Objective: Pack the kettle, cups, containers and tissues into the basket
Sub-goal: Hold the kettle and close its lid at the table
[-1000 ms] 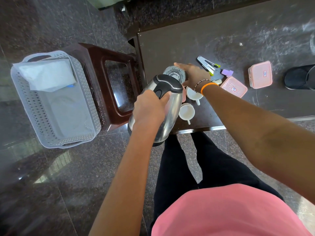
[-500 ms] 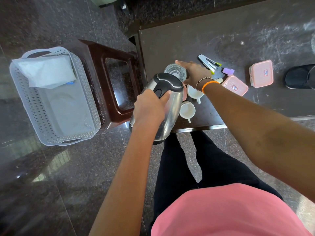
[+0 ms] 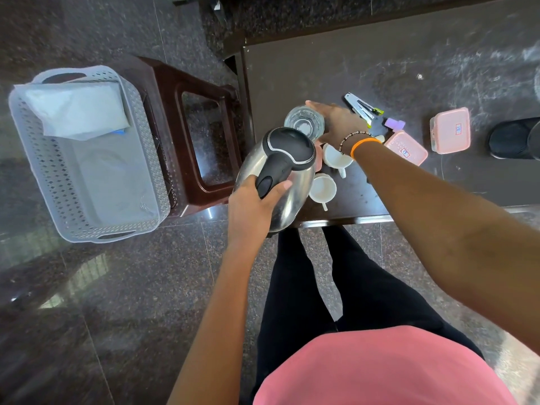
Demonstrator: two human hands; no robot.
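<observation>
One steel kettle [image 3: 280,182] hangs tilted at the table [image 3: 409,68] edge, our left hand [image 3: 254,209] closed around its black handle. Beyond it, our right hand [image 3: 339,124] wraps a clear glass [image 3: 302,122]. Right of the kettle sit two white cups [image 3: 321,190] and two lidded pink containers [image 3: 406,147]. Far left, one basket [image 3: 43,176] holds a tissue pack [image 3: 76,112].

The person wears a pink top [image 3: 380,369] and black trousers [image 3: 306,287], arms bare, with an orange band [image 3: 361,144] and a beaded bracelet [image 3: 349,138] side by side on the right wrist.
</observation>
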